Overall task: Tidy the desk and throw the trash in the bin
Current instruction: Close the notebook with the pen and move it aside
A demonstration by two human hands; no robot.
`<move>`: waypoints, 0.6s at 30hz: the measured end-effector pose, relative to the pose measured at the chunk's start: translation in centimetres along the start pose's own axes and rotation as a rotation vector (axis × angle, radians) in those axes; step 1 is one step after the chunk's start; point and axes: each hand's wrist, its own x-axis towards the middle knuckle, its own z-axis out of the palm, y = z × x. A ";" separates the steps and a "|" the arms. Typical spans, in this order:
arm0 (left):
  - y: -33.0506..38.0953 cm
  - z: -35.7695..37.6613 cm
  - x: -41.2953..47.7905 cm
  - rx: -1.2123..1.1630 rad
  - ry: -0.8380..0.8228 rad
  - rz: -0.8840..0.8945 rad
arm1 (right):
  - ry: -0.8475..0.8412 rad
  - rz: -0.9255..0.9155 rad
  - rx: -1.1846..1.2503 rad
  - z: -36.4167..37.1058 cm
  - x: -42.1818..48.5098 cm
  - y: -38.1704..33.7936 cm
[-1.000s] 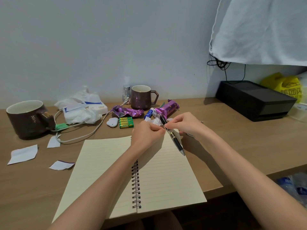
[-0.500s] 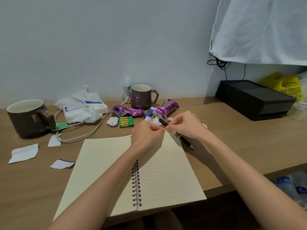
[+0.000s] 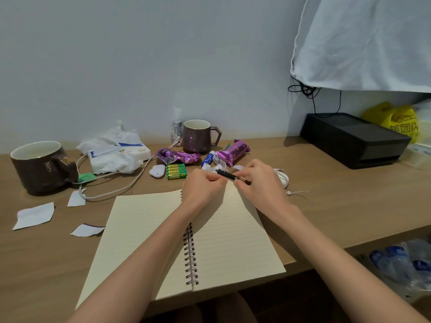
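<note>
My left hand (image 3: 203,190) and my right hand (image 3: 258,183) meet above the top edge of an open spiral notebook (image 3: 144,229). Between them they hold a black pen (image 3: 227,174), lying almost level. My left fingers pinch its left end, and my right fingers cover the rest of the barrel. Trash lies around: three torn white paper scraps (image 3: 35,215) at the left and two purple wrappers (image 3: 179,157) behind my hands. Crumpled tissue rests on a tissue pack (image 3: 116,152). No bin is in view.
Two dark mugs (image 3: 39,167) (image 3: 198,136), a pack of green batteries (image 3: 176,171), a white cable (image 3: 116,190) and a small pill bottle (image 3: 176,134) stand on the wooden desk (image 3: 338,206). A black box (image 3: 354,141) and a yellow bag (image 3: 398,122) sit at the right. Plastic bottles (image 3: 401,264) lie below the desk edge.
The pen has swung from pointing down-right over the notebook to nearly level. Its tip end has slid into my right hand. Both hands stayed close together.
</note>
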 end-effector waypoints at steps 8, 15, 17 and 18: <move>0.3 -0.5 -0.1 -0.028 -0.001 -0.034 | 0.092 0.046 0.071 0.2 -1.6 -0.2; 0.4 -0.2 -0.1 -0.026 0.007 -0.066 | -0.057 0.211 0.120 -0.5 -0.8 -1.0; 0.4 -0.2 -0.1 -0.030 0.004 -0.073 | -0.076 0.220 0.132 -0.4 -0.7 -1.1; 0.4 -0.2 -0.1 -0.029 0.005 -0.073 | -0.077 0.228 0.142 -0.3 -0.7 -1.1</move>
